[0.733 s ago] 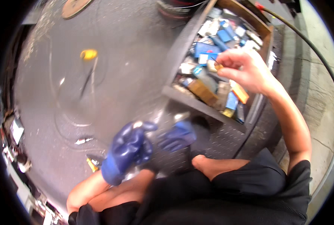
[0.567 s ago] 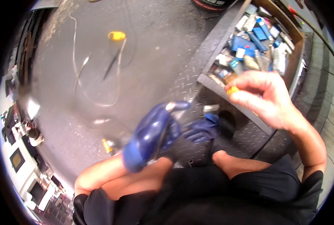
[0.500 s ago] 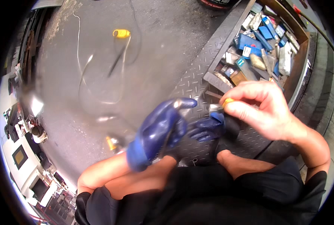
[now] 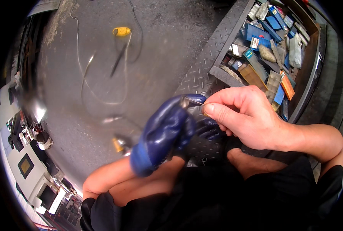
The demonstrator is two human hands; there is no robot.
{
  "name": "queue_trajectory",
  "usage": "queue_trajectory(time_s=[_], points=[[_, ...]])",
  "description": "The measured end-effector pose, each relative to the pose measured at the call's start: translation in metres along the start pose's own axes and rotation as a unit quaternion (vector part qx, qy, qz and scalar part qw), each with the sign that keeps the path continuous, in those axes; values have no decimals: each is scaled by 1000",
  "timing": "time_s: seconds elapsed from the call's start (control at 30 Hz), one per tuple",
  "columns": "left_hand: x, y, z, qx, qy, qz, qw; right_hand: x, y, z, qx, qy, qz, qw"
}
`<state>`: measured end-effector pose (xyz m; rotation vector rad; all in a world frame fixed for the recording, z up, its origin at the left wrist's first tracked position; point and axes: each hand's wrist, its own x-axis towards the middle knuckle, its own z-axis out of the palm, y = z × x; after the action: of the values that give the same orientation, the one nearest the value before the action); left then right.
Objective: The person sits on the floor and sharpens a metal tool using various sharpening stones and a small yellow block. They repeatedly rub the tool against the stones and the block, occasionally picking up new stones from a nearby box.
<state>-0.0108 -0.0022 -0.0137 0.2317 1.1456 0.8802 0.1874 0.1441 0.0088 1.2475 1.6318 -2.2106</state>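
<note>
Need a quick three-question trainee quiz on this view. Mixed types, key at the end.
1. Which hand wears a blue glove?
2. True or false: the open box stands on the person's left.
3. The right hand pinches: (a) a cable; (b) a thin-shafted tool; (c) a blue case.

Key: 1. The left hand. 2. False; the open box is on the right. 3. b.

Room beyond left hand (image 4: 165, 125), box wall (image 4: 227, 77) right

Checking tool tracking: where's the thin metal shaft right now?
In the head view, just right of centre, the thin metal shaft juts from the bare right hand toward the blue-gloved left hand.
</note>
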Motion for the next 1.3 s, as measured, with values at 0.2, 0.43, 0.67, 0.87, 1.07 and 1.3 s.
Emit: queue_trajectory(time_s=[0.2,0.43,0.67,0.87,1.07,1.3], points=[[2,-1,-5,6,-32,12,999,2,3,0,15,-1,4,1000],[3,-11,-1,59,11,51,997,6,-5,-4,166,-64,130,975],[4,-14,-1,93,6,99,991,11,-1,-5,259,-97,157,948],[6,-10,2,100,28,100,990,15,8,3,30,3,15,999],[5,-7,5,92,54,77,991,17,2,6,-106,50,-103,988],[4,-6,6,75,58,77,993,21,11,14,-258,108,-238,930]])
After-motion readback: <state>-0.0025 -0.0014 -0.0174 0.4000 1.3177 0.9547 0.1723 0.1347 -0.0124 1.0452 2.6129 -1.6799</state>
